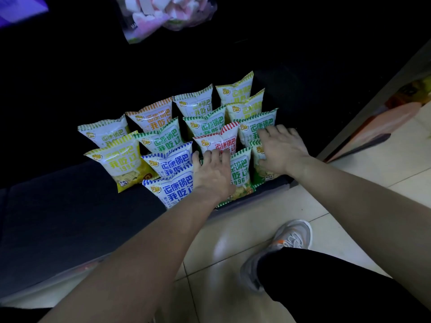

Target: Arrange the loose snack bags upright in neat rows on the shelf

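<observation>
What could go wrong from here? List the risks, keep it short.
1. The front blue bag stands right at the front edge of the shelf. A nudge from the left hand might tip it onto the floor.
2. The right hand presses on the green bags. The tightly packed rows behind could topple.
3. Pressing hard may crush the snacks inside.

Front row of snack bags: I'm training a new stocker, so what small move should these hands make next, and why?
Probably ease the two front bags back a little and square them with their columns. The left hand lies flat on the front green bag and the right hand on the right-hand green bag. Both bags sit right at the shelf lip.
</observation>
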Available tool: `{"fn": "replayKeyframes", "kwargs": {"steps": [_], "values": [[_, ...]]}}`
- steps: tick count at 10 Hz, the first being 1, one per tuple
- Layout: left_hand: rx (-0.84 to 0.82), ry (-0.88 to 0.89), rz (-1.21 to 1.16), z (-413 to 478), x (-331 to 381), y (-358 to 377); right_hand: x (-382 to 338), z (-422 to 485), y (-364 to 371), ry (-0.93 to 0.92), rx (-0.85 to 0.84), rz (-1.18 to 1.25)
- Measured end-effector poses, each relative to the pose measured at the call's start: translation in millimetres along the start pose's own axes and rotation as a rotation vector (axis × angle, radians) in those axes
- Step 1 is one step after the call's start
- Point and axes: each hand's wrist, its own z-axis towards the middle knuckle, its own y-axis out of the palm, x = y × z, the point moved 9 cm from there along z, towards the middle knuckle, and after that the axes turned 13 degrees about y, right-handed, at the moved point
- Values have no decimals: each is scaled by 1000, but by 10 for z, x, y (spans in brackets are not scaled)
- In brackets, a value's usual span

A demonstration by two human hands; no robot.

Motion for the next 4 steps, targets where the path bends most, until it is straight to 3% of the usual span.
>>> {"fn": "replayKeyframes", "kwargs": {"steps": [2, 4], "values": [[-9, -7, -58, -187, -182, -470, -97, -281, -426, 31, 16, 43], [25, -123, -70, -817, -653, -1104, -295, -727, -1065, 87, 35, 103]]}}
